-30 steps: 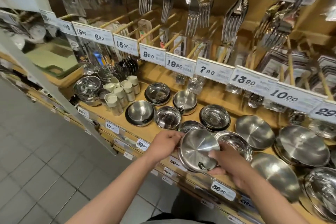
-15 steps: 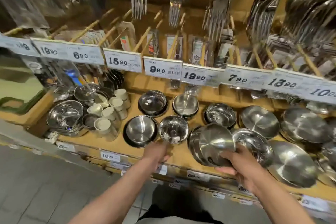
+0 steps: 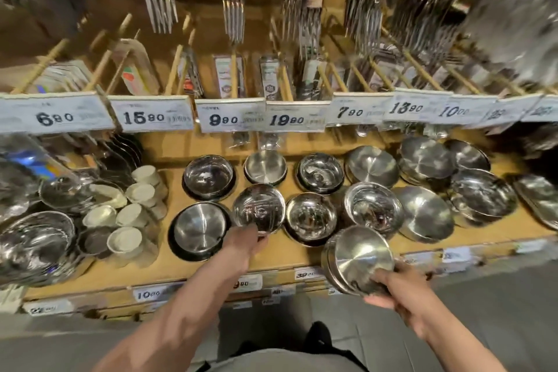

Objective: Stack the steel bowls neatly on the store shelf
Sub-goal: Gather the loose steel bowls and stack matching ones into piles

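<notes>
bowls [image 3: 259,210]: glossy mirror steel | shelf [image 3: 290,254]: matt wood | tags [image 3: 152,115]: paper

Forks [image 3: 160,6] hang above price tags [image 3: 231,118] (white cups [image 3: 124,239] left)

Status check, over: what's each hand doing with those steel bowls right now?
Left hand pinching near rim of tilted bowl on shelf. Right hand holding small bowl stack off shelf front. Nothing blocking.

The left hand's fingertips [image 3: 262,239] vanish under a tilted steel bowl [image 3: 259,209], so the grip is unclear. Hanging cutlery packs [image 3: 513,24] at upper right smear into blur. Small shelf-edge price labels [image 3: 453,255] are unreadable.
</notes>
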`<move>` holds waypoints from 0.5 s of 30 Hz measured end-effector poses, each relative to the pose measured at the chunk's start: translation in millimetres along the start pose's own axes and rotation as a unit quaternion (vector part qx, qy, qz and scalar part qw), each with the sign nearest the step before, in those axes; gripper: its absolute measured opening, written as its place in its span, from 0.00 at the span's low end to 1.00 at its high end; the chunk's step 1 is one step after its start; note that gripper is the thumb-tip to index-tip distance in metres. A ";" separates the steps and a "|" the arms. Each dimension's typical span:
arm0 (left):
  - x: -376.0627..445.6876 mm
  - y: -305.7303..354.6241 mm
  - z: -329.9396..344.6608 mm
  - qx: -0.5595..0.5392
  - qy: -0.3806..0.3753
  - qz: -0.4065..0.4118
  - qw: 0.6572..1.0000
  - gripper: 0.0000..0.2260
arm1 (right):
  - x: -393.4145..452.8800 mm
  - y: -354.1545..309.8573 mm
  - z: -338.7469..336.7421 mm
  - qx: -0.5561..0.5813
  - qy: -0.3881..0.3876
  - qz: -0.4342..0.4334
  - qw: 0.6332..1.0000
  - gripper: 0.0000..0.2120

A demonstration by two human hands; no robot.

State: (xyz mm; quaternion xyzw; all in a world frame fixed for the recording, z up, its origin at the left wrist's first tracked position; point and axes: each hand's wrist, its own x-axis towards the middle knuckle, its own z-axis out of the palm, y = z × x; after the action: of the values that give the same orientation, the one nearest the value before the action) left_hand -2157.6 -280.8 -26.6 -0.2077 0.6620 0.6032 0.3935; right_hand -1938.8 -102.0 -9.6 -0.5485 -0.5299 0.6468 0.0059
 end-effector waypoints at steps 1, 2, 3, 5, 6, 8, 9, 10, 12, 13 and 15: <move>-0.5 0.9 -3.2 0.004 -0.020 0.007 1.000 0.15 | 0.7 3.2 3.0 0.001 -0.002 0.003 1.000 0.07; -3.3 4.2 -7.1 0.001 -0.040 0.007 0.999 0.15 | 1.4 5.5 7.6 0.001 -0.008 0.005 1.000 0.08; -10.2 10.2 -11.9 -0.014 -0.053 0.007 0.998 0.14 | 2.3 6.5 13.4 -0.004 -0.019 0.003 1.000 0.08; -24.6 22.5 -25.3 -0.048 -0.062 -0.022 0.997 0.10 | 3.8 6.1 31.3 -0.021 -0.048 -0.004 0.999 0.09; -27.9 27.0 -34.9 -0.056 -0.067 -0.032 0.996 0.08 | 5.7 5.5 42.6 -0.029 -0.060 -0.008 0.998 0.10; -33.2 31.4 -55.0 -0.028 -0.053 0.000 0.998 0.10 | 12.2 5.6 69.0 -0.038 -0.072 -0.010 0.997 0.11; -38.1 33.4 -64.8 -0.021 -0.047 0.026 0.998 0.12 | 15.8 6.6 83.5 -0.042 -0.079 -0.009 0.996 0.11; -40.6 33.8 -75.0 -0.027 -0.034 0.040 0.998 0.11 | 19.3 8.1 99.1 -0.045 -0.086 -0.008 0.995 0.12; -45.2 33.9 -96.1 -0.052 -0.007 0.057 0.997 0.11 | 25.1 11.7 129.0 -0.051 -0.093 -0.006 0.994 0.11; -49.7 34.6 -106.4 -0.067 0.002 0.059 0.996 0.11 | 27.3 13.7 142.1 -0.054 -0.089 -0.004 0.995 0.10; -49.6 32.7 -126.1 -0.087 0.013 0.065 0.994 0.13 | 30.9 16.4 163.9 -0.059 -0.076 -0.004 0.995 0.09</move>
State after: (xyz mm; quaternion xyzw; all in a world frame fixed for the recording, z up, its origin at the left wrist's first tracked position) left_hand -2186.3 -405.9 27.7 -0.2052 0.6241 0.6802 0.3252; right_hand -2059.0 -202.3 -69.4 -0.4949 -0.5680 0.6545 -0.0641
